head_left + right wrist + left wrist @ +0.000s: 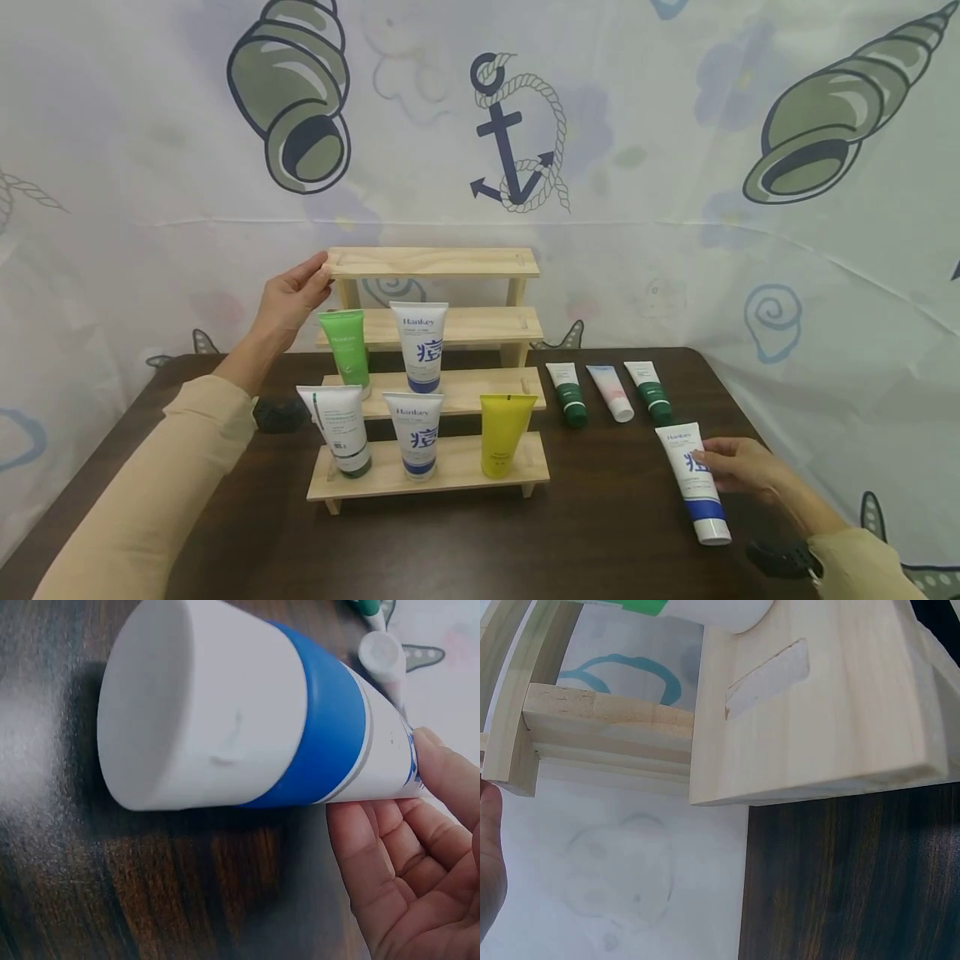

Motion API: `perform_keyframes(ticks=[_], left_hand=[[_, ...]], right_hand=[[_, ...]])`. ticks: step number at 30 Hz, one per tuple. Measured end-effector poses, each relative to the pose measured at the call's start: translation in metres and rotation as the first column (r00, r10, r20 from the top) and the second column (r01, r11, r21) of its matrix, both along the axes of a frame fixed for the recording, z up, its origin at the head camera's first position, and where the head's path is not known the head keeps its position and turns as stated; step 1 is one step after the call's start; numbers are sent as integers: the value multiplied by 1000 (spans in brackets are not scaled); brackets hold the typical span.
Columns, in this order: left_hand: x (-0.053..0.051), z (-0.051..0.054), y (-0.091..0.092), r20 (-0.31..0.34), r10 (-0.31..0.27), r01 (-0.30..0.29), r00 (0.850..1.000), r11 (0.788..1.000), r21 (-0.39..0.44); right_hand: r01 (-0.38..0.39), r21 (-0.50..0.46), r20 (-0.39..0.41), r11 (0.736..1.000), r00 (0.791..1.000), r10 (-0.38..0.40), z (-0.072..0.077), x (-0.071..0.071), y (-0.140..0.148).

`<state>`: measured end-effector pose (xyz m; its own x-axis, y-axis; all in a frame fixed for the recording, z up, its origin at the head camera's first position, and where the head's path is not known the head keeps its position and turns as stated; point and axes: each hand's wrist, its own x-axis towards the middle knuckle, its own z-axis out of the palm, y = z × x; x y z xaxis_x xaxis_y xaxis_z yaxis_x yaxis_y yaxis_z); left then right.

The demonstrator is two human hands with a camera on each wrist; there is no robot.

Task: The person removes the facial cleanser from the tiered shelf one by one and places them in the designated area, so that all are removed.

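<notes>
White-and-blue tube (697, 492) is over the desk (600, 533). Head view: five tubes (504, 433) stand on the wooden shelf (442, 262), three small tubes (610, 393) lie off it, so we'd guess we're past halfway. Our left hand's (288, 300) fingers pinch its top end. Left wrist: can't tell their grip. Right wrist: our right hand's (416, 881) fingers pinch the tube.

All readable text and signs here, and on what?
"Hankey": held tube, white second-tier tube, middle bottom-tier tube.
"痘": same three, partly covered on the held one.
Too small or blurred: their finer print, plus any on green tube, yellow tube, green-striped tube, lying tubes.
</notes>
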<state>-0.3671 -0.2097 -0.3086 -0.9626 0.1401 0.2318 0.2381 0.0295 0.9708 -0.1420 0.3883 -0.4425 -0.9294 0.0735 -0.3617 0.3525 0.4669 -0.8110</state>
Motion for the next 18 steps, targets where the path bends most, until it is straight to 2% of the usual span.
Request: perform_keyframes(ticks=[11,18], left_hand=[[-3,-2,-1,15,13,-13,1000,1000,-9],[-3,-1,-1,23,13,-13,1000,1000,-11]], right_hand=[[8,64,44,998,999,-11,-6,-8,0],[15,67,51,998,999,-19,-8,-10,2]])
